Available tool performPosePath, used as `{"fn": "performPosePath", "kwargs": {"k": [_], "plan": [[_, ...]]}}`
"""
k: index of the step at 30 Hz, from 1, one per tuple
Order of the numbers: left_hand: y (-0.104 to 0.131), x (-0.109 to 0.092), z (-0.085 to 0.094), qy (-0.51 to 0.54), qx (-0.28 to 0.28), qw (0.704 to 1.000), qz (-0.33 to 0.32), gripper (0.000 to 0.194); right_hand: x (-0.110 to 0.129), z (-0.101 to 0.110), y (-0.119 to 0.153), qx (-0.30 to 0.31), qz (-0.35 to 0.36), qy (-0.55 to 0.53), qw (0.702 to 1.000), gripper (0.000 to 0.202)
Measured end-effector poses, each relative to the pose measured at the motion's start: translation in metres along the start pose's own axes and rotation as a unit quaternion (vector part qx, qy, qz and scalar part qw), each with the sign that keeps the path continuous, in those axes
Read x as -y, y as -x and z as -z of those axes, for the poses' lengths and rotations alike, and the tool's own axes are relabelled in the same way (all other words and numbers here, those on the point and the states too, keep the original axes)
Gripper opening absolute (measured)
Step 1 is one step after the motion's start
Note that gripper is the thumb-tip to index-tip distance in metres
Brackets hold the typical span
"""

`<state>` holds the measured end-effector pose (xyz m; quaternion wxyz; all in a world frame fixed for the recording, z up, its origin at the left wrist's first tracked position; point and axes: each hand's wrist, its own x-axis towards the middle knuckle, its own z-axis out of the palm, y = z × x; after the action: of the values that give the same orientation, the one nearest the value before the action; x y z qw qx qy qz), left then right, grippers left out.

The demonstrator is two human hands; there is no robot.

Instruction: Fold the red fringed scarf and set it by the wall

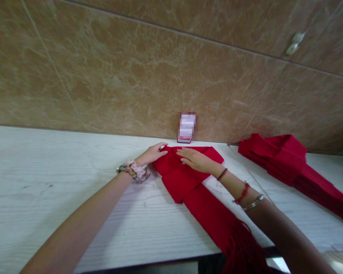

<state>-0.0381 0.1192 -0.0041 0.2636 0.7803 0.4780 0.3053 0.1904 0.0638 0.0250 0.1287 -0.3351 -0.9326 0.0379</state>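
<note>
A red fringed scarf (183, 182) lies folded on the white table, its upper part wrapped over in layers and its tail running down to the lower right. At the fold's upper left corner is my left hand (153, 153), thumb on top and fingers round the edge, gripping the cloth. My right hand (197, 160) rests flat on top of the folded part, fingers stretched out. The scarf's fringe (242, 247) hangs over the front edge of the table.
A phone (186, 127) with a lit, blurred screen leans against the brown marbled wall (117, 76). Several layers of red fringed scarves (286, 163) lie in a pile on the right. The white table (45, 182) has a seam to the right of my right hand.
</note>
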Motion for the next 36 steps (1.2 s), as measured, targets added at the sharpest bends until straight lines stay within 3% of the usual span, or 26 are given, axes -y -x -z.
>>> {"fn": "performPosePath", "kwargs": {"k": [5,9,12,15,17,20,23,26,34,36], "plan": [[0.003,-0.008,0.0,-0.126,-0.007,0.992,0.007,0.037,0.009,-0.013,-0.003,0.091,-0.045,-0.011,0.995,0.049],[0.009,-0.017,-0.001,-0.163,-0.041,0.986,-0.001,0.043,0.01,-0.011,-0.001,0.089,-0.067,-0.035,0.993,0.051],[0.015,-0.025,-0.001,-0.24,-0.034,0.963,-0.119,0.039,0.013,-0.012,-0.002,0.084,-0.084,-0.012,0.993,0.054],[0.017,-0.027,-0.001,-0.292,0.065,0.933,-0.198,0.032,0.011,-0.012,-0.003,0.125,-0.08,0.003,0.989,0.054],[0.016,-0.026,-0.001,-0.306,0.095,0.928,-0.19,0.031,0.004,-0.011,-0.002,0.1,-0.074,0.008,0.992,0.053],[0.015,-0.025,-0.002,-0.329,0.071,0.921,-0.197,0.029,-0.01,-0.01,0.004,0.029,-0.099,0.082,0.991,0.05],[0.015,-0.026,-0.004,-0.338,0.035,0.918,-0.205,0.03,-0.019,-0.013,0.011,0.064,-0.131,0.154,0.977,0.05],[0.017,-0.028,-0.005,-0.335,0.011,0.921,-0.197,0.029,-0.02,-0.015,0.014,0.097,-0.134,0.161,0.973,0.051],[0.018,-0.027,-0.011,-0.343,-0.007,0.922,-0.178,0.029,-0.025,-0.014,0.019,0.055,-0.167,0.13,0.976,0.049],[0.019,-0.026,-0.008,-0.345,-0.009,0.921,-0.181,0.029,-0.015,-0.007,0.02,0.01,-0.168,0.106,0.98,0.051]]}}
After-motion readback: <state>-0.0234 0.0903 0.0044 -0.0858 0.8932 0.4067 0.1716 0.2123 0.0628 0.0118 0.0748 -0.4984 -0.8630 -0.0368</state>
